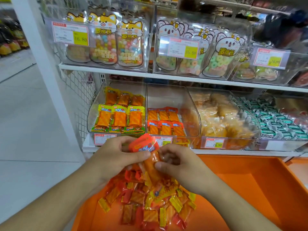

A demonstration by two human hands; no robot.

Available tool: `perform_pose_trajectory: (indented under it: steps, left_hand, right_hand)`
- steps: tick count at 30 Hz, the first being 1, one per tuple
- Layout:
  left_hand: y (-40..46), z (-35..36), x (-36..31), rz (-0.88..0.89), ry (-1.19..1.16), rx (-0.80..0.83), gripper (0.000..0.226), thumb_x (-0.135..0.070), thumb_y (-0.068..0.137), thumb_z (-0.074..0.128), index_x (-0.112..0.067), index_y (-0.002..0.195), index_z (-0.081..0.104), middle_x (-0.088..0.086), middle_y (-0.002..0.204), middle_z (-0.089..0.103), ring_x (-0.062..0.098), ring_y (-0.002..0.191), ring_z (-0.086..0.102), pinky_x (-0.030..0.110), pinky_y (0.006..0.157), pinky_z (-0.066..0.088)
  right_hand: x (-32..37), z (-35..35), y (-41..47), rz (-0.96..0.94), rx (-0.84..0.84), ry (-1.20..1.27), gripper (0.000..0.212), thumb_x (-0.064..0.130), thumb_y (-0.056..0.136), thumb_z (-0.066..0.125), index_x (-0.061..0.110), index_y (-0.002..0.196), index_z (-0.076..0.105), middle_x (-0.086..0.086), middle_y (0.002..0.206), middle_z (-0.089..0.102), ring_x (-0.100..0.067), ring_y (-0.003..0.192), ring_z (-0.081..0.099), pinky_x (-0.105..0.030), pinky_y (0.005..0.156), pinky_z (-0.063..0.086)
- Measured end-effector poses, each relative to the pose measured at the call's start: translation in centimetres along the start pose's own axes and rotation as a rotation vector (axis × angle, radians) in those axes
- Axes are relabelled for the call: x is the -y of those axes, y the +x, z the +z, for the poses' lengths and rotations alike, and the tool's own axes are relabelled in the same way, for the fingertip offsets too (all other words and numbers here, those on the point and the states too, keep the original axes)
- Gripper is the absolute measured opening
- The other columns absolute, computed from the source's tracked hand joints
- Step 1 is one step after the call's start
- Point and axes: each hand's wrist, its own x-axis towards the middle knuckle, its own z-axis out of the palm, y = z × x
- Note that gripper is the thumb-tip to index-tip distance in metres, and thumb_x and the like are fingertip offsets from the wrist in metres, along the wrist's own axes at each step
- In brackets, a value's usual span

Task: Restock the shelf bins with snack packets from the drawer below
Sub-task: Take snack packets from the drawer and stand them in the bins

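Above the orange drawer (pixel 250 189), the left hand (pixel 115 157) and the right hand (pixel 180 165) are both gripping a small bunch of red-topped snack packets (pixel 146 150), fingers curling round it and thumbs pressing on its front. Below the hands, a heap of loose packets (pixel 150 202) is lying in the drawer. Just behind, the clear shelf bin (pixel 171 97) is sitting partly filled with matching red-topped packets, beside a bin of yellow-topped packets (pixel 118 117).
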Motion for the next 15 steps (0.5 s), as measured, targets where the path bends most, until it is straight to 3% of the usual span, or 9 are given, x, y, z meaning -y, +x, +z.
perform_pose_trajectory:
  steps: [3,5,9,11,15]
  left_hand:
    - [-0.3,0.4,0.4,0.038,-0.103,0.082,0.041,-0.014,0.070,0.090,-0.016,0.110,0.079,0.007,0.103,0.080,0.017,0.089,0.076,0.025,0.071,0.058]
    - [-0.5,0.8,0.7,0.079,-0.070,0.086,0.040,-0.012,0.077,0.083,-0.019,0.116,0.077,0.004,0.110,0.079,0.018,0.104,0.075,0.028,0.086,0.060]
    - [-0.8,1.2,0.7,0.066,0.003,0.063,0.036,-0.016,0.089,0.078,-0.039,0.116,0.075,-0.001,0.109,0.080,0.018,0.104,0.075,0.042,0.092,0.059]
    - [-0.9,1.4,0.6,0.042,0.007,0.057,0.030,-0.014,0.093,0.074,-0.039,0.110,0.076,-0.001,0.106,0.080,0.020,0.100,0.077,0.044,0.086,0.061]
    - [-0.8,1.4,0.5,0.047,0.005,0.045,0.026,-0.017,0.096,0.071,-0.038,0.108,0.077,-0.004,0.107,0.080,0.015,0.101,0.076,0.042,0.092,0.057]
  right_hand:
    - [-0.1,0.4,-0.2,0.038,-0.066,0.201,0.020,0.019,0.093,0.078,0.007,0.092,0.062,-0.004,0.071,0.041,-0.017,0.067,0.035,-0.030,0.059,0.030]
    - [-0.3,0.5,-0.3,0.079,-0.097,0.295,0.025,0.022,0.095,0.076,0.005,0.087,0.059,-0.004,0.069,0.033,-0.019,0.068,0.030,-0.031,0.058,0.025]
    - [-0.4,1.3,-0.4,0.147,-0.147,0.405,0.031,0.031,0.093,0.077,0.007,0.081,0.061,-0.001,0.065,0.029,-0.021,0.065,0.025,-0.035,0.058,0.021]
    - [-0.2,1.5,-0.5,0.160,-0.141,0.398,0.029,0.027,0.095,0.076,0.014,0.074,0.062,0.002,0.061,0.031,-0.015,0.058,0.028,-0.028,0.053,0.022]
    - [0.4,1.3,-0.3,0.150,-0.093,0.402,0.036,0.026,0.096,0.074,0.025,0.064,0.057,0.011,0.057,0.035,-0.010,0.055,0.033,-0.024,0.052,0.027]
